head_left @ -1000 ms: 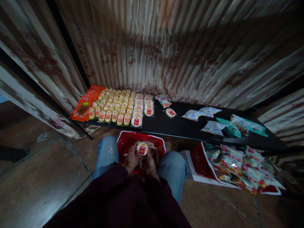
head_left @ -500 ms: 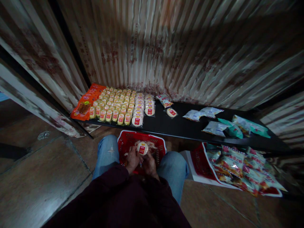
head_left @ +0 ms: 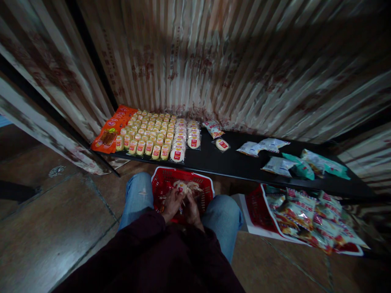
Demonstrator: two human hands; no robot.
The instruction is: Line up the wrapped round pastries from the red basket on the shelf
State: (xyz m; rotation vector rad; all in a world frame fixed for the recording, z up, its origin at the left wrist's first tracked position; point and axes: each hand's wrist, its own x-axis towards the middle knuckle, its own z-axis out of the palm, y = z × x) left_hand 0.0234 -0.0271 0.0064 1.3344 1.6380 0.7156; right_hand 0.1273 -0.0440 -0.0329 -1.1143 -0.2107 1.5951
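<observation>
Over a red basket [head_left: 161, 179] between my knees, my left hand [head_left: 172, 204] and my right hand [head_left: 192, 208] close together on a round, pale wrapped cake [head_left: 182, 187] with a red label. My fingers are partly hidden by the dim light. More clear wrappers and pale cakes lie under my hands, hard to make out. On the black shelf [head_left: 210, 160] ahead, similar round wrapped cakes [head_left: 177, 154] stand in two rows, and one lone round cake [head_left: 222, 144] lies to their right.
Left of the round cakes are many small yellow wrapped cakes [head_left: 149, 147] and an orange bag [head_left: 110, 132]. Silver packets [head_left: 277, 165] and green packets [head_left: 302, 167] lie on the shelf's right. Below, a second red basket [head_left: 258, 207] overflows with snack bags [head_left: 301, 207].
The round wrapped cake has tilted and dropped slightly in my hands, its label now less plainly visible. My fingers have drawn a little closer together. The shelf goods stay as they were.
</observation>
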